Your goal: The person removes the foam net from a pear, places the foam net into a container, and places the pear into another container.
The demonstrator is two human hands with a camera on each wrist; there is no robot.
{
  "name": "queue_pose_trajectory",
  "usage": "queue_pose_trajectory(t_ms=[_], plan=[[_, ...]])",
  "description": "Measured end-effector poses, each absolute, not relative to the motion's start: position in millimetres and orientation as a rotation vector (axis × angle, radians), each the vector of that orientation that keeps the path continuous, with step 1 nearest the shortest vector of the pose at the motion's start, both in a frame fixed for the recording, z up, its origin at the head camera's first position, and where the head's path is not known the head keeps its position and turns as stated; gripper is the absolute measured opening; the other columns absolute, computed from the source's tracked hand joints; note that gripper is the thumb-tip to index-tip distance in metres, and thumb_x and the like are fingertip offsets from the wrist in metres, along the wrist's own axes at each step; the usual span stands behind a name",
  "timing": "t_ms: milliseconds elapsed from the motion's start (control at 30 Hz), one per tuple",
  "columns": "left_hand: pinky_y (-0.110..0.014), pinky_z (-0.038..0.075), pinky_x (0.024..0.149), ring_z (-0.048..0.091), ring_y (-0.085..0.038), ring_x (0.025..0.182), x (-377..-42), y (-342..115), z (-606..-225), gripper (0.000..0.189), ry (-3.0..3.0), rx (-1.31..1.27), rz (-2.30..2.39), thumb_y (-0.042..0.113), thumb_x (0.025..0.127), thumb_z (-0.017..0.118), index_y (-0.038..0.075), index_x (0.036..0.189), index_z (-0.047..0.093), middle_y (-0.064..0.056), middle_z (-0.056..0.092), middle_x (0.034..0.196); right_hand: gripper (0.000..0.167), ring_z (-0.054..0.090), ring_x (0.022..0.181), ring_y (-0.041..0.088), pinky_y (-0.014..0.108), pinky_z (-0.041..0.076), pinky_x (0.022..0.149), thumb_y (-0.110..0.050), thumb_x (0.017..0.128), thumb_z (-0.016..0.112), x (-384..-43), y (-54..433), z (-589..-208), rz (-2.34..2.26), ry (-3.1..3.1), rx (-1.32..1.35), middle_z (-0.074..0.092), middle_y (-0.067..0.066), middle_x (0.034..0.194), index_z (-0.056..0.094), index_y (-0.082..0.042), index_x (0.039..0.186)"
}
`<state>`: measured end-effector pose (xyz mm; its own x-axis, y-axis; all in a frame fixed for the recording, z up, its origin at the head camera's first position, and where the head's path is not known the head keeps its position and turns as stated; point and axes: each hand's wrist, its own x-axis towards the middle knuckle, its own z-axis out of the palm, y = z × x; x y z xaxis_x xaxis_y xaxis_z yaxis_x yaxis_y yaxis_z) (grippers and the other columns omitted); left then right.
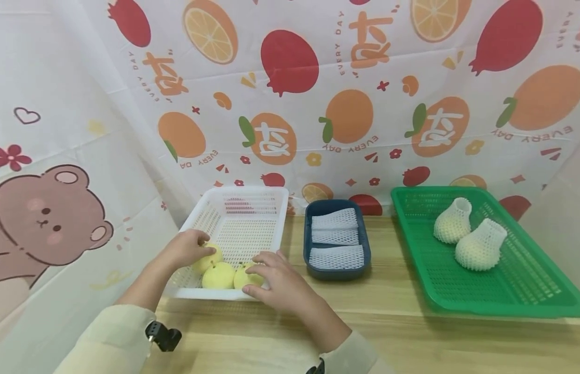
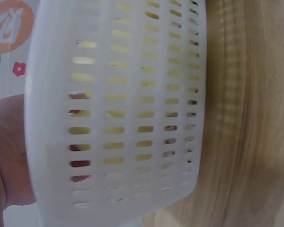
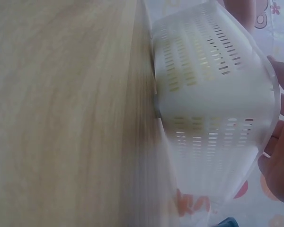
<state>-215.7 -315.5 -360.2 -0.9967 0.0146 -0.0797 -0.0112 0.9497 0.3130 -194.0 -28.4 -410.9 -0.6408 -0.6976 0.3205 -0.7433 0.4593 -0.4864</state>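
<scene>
You have three round yellow fruit [image 1: 218, 276] to handle, bunched at the near end of the white basket [image 1: 210, 294], lower left of centre in the head view. Treat each one gently: soft skin would probably bruise under hard fingertips, so cup it with a broad, even hold instead of squeezing. Since the fruit sit close together, it seems best to take one at a time, part it from its neighbours, then lift straight up so that it clears the rim. They look smooth and pale yellow, with short dark stems on at least two. Your left hand [image 1: 189, 248] is at the leftmost one, thumb toward it; your right hand [image 1: 277, 280] arches over the rightmost one, fingers spread. The two hands are apart, with the middle fruit between them, and you cannot tell from these views whether either has a firm grip. In the centre of the frame, right of the basket, a dark blue tray [image 1: 336, 274] holds white foam nets [image 1: 336, 257]. Further right, the green basket [image 1: 450, 307] carries two pale pieces in foam sleeves [image 1: 479, 246]. All of it stands on the wooden table [image 1: 252, 337], before a fruit-print cloth [image 1: 388, 104].
</scene>
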Motion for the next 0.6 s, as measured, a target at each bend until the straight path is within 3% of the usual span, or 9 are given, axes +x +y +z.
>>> queue_pose_trajectory(t_ms=[400,600], plan=[[-0.040,0.053,0.071,0.062,-0.023,0.080,-213,-312,-348,0.030,2.917,0.033,0.438,0.018,0.088,0.068,-0.007,0.103,0.070,-0.019,0.071,0.099,0.043,0.039,0.138,0.012,0.049,0.019,0.121,-0.054,0.096,0.055,-193,-29,-412,0.957,-2.613,1.294,0.054,-0.005,0.140,0.068,-0.023,0.123],[-0.054,0.052,0.085,0.064,-0.043,0.100,-211,-310,-349,0.042,2.921,0.051,0.415,0.022,0.089,0.067,-0.011,0.115,0.063,-0.030,0.066,0.108,0.043,0.038,0.140,0.013,0.048,0.020,0.121,-0.053,0.096,0.056,-192,-27,-411,0.943,-2.611,1.292,0.053,-0.003,0.142,0.067,-0.023,0.124]])
